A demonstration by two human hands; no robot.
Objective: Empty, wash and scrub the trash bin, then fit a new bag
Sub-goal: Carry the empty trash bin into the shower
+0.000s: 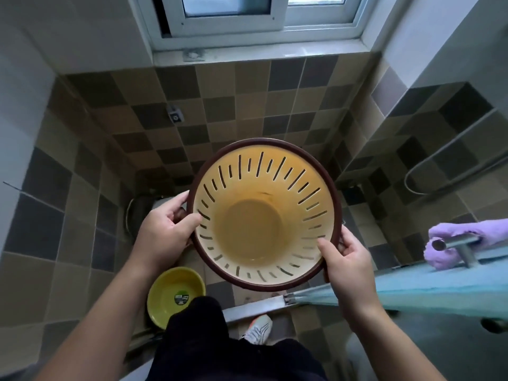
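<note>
**Dim daylight, wide-angle bend**

Soft daylight enters through the white-framed sliding window (264, 15) at twelve o'clock, leaving the brown checkered wall tiles (220, 105) dim. Shadows are faint and diffuse. Straight lines bow toward the edges. The pale glass door panel (439, 284) at four o'clock carries a hazy sheen.

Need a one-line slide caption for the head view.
Both hands, left and right, grip the empty slotted bin by its rim over a tiled floor, yellow basin below.

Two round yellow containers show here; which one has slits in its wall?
The trash bin held in both hands, dark-rimmed with slits all round. The yellow basin on the floor has solid walls and a sticker inside.
</note>
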